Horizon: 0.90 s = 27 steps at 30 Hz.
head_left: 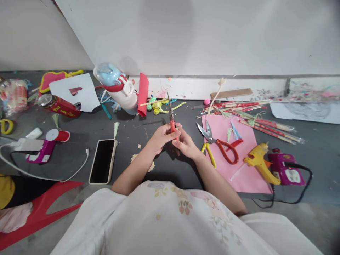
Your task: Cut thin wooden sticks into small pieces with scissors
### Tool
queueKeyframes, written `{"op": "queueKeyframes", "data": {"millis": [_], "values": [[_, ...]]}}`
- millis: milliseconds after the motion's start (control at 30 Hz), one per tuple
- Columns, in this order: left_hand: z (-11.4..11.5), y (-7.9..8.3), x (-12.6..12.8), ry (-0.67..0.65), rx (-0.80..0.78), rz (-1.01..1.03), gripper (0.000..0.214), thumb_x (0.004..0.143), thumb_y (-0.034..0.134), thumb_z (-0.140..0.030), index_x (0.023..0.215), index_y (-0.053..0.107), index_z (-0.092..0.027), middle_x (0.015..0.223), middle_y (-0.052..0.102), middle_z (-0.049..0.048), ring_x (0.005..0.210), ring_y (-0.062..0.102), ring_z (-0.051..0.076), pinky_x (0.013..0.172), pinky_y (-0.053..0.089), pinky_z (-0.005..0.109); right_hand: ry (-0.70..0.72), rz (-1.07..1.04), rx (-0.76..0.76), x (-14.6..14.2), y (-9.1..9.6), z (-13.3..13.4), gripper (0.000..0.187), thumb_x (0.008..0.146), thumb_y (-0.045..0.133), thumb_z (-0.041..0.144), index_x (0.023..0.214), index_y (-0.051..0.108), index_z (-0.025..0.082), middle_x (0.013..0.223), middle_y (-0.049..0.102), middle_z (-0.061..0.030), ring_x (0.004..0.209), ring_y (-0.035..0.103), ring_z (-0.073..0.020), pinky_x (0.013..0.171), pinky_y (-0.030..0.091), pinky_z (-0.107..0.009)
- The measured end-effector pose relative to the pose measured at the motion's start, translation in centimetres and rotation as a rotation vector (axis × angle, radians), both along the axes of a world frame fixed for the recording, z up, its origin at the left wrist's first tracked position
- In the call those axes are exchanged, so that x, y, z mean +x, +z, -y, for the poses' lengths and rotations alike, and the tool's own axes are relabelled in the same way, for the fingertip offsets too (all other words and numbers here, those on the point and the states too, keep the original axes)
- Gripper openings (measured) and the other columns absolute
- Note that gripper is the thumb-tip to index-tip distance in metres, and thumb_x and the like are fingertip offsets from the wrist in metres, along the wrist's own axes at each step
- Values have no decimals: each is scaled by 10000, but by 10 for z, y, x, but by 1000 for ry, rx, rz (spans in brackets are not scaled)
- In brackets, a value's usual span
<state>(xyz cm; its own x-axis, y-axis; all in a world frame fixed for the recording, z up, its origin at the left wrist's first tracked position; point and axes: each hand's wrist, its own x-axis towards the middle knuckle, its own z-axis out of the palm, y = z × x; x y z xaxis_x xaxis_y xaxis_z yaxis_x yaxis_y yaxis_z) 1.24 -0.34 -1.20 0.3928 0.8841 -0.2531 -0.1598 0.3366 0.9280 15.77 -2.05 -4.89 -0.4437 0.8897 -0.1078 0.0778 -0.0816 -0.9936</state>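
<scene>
Both of my hands meet above the dark table in front of my body. Long-nose pliers with red handles point up and away from me, their dark slim jaws uppermost. My left hand is closed round the handles from the left. My right hand grips the lower handle part from the right, thumb across it. Anything small held between the palms is hidden. Small pale beige pieces lie on the table beneath my left forearm. Red-handled scissors rest to the right of my hands.
A pink sheet bears yellow-handled pliers and a yellow glue gun. Wrapped sticks lie behind. Leftward are a phone, water bottle, red can, thread spool and white cable.
</scene>
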Motion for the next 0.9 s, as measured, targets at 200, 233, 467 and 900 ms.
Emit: {"op": "queueKeyframes", "data": {"millis": [200,233,467,900], "values": [[-3,-3,1,82,-74,79,459,577,815,-381,932,677,-125,1017,688,111,906,645,225,809,478,335,-17,6,2,0,-3,-1,514,804,569,515,1188,436,200,753,549,-24,685,560,-177,568,472,-295],[-3,-2,1,87,-79,77,461,570,817,-380,928,678,-124,1003,691,110,891,648,224,796,480,335,-20,0,5,-1,-4,-1,515,803,572,515,1190,436,203,770,553,-30,712,567,-185,576,476,-300],[-3,-2,1,112,-80,72,407,551,823,-356,857,684,-126,939,702,93,885,653,224,801,474,337,-27,-26,29,-2,-5,-1,557,785,559,572,1195,443,213,851,561,-52,828,587,-201,605,487,-297],[-7,5,-18,160,249,-272,578,593,782,-491,1032,622,-150,976,672,93,880,641,191,836,490,334,-151,80,91,-1,-3,-1,456,768,611,473,1085,445,190,791,508,-5,694,498,-138,604,438,-268]]}}
